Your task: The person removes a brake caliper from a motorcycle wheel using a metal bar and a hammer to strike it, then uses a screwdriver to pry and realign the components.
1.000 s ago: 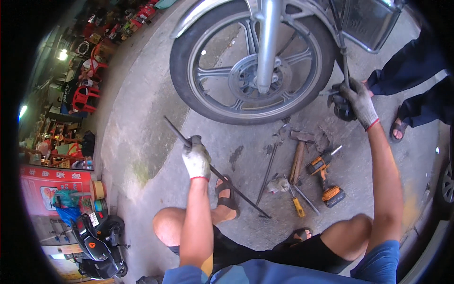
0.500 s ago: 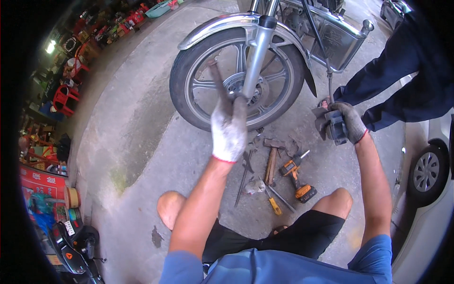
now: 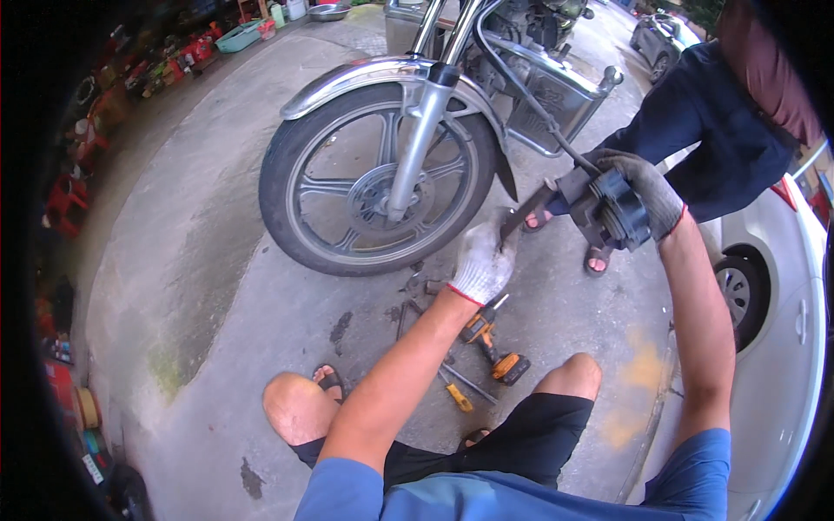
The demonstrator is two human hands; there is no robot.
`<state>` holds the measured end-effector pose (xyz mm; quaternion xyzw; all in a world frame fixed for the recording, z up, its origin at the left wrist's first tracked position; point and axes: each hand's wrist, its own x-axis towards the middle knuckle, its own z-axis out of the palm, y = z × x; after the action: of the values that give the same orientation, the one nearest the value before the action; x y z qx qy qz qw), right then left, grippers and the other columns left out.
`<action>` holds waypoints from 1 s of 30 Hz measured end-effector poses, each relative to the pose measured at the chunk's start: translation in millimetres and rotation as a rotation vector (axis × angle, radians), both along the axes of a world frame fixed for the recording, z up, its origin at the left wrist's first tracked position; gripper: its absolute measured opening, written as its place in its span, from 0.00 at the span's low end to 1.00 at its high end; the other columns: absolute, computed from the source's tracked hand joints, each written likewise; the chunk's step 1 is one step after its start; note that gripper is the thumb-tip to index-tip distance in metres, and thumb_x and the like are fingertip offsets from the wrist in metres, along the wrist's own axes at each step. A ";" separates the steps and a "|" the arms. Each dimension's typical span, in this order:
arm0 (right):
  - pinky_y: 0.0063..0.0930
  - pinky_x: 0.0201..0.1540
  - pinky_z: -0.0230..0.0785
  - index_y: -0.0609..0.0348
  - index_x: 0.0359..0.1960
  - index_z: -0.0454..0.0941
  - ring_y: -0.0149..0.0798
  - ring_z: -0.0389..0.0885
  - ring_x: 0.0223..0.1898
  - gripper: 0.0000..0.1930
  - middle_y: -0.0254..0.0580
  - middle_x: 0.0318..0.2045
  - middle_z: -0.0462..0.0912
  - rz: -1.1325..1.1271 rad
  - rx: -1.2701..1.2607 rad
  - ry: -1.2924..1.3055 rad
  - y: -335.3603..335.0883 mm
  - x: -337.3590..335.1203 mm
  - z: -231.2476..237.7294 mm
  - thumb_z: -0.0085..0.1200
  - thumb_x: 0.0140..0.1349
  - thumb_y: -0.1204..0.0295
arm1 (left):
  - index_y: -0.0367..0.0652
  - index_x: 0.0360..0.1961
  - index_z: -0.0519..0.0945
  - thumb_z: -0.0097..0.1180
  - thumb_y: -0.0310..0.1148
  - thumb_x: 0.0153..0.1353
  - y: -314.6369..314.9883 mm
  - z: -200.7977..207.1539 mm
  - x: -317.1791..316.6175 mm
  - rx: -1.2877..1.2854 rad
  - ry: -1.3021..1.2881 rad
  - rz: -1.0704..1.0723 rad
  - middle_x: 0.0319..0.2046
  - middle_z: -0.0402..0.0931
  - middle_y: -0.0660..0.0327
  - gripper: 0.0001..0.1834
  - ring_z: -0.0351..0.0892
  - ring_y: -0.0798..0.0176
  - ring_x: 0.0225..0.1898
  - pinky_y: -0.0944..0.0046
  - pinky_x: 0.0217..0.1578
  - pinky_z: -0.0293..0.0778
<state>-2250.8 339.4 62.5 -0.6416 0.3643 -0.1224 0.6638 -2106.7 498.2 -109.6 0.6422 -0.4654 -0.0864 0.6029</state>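
In my gloved right hand is a dark brake caliper, held up at the right of the motorcycle's front wheel. A black hose runs down to it from the motorcycle. My gloved left hand grips a dark, flat metal bar. The bar's far end meets or overlaps the caliper; whether it sits inside I cannot tell. Behind my left hand stand the wheel's brake disc and the silver fork leg.
An orange and black cordless drill and a yellow-handled screwdriver lie on the concrete between my knees, beside other partly hidden tools. Another person's dark-trousered legs stand beyond the caliper. A white car is close on the right.
My left hand has swung from in front of the wheel rightward and down, bringing the bar to the caliper. My right hand still holds the caliper. The view has shifted to the right.
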 end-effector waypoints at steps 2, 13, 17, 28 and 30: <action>0.27 0.33 0.76 0.65 0.51 0.75 0.33 0.81 0.30 0.15 0.41 0.33 0.82 -0.065 -0.016 0.052 -11.5 6.2 13.9 0.44 0.67 0.71 | 0.38 0.47 0.76 0.53 0.26 0.60 -5.1 -12.5 -6.2 0.004 -0.055 -0.026 0.30 0.78 0.40 0.13 0.80 0.38 0.36 0.49 0.35 0.74; 0.26 0.47 0.73 0.70 0.46 0.78 0.35 0.80 0.41 0.15 0.45 0.41 0.82 0.045 -0.599 0.179 26.4 37.4 52.5 0.47 0.65 0.71 | 0.39 0.48 0.74 0.52 0.23 0.51 -24.7 -20.6 -25.9 0.074 -0.074 -0.099 0.34 0.77 0.39 0.20 0.76 0.33 0.39 0.41 0.38 0.72; 0.28 0.57 0.66 0.69 0.47 0.78 0.43 0.78 0.48 0.15 0.52 0.47 0.79 0.200 -0.951 0.319 23.2 45.6 41.5 0.46 0.65 0.72 | 0.40 0.46 0.74 0.51 0.23 0.52 -30.2 -21.6 -18.9 -0.011 -0.055 -0.062 0.33 0.77 0.39 0.18 0.77 0.33 0.40 0.41 0.38 0.72; 0.29 0.56 0.70 0.65 0.48 0.79 0.45 0.79 0.50 0.14 0.51 0.49 0.79 0.522 -1.368 0.320 11.8 85.3 46.2 0.49 0.62 0.77 | 0.40 0.43 0.74 0.52 0.30 0.60 -29.5 -9.7 6.8 0.100 0.013 -0.053 0.32 0.77 0.39 0.11 0.77 0.34 0.40 0.41 0.37 0.71; 0.29 0.55 0.70 0.67 0.48 0.79 0.43 0.79 0.50 0.14 0.50 0.48 0.80 0.376 -1.148 0.315 12.9 90.6 46.7 0.49 0.62 0.76 | 0.40 0.43 0.74 0.52 0.30 0.60 -28.9 -9.0 9.0 0.127 -0.009 -0.047 0.31 0.78 0.39 0.11 0.78 0.34 0.39 0.41 0.36 0.71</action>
<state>-2160.2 352.3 109.2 -0.9596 0.2148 -0.0837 0.1615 -2097.7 469.4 -118.7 0.6682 -0.4767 -0.1271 0.5569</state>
